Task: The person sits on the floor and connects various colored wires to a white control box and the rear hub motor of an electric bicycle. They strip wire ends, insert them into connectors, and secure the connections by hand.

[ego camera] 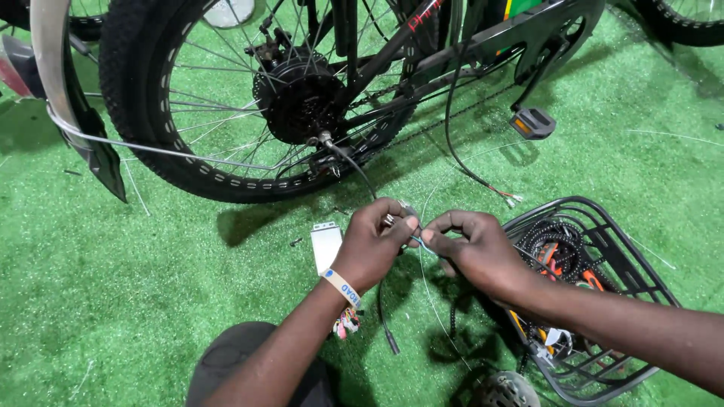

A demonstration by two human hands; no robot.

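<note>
My left hand (375, 241) pinches the metal connector end of a black cable (353, 164) that runs down from the hub motor (300, 98) of the bicycle's rear wheel (188, 162). My right hand (477, 249) meets it fingertip to fingertip and holds a thin blue wire (422, 243) at the connector. A wristband sits on my left wrist. Another black cable end (391, 343) dangles below my hands over the green turf.
A black wire basket (603, 226) with coiled cables and orange-handled tools lies at the right. A small silver plate (326, 245) rests on the turf by my left hand. A pedal (533, 122), a loose wire end (507, 197) and a mudguard (53, 83) surround the wheel.
</note>
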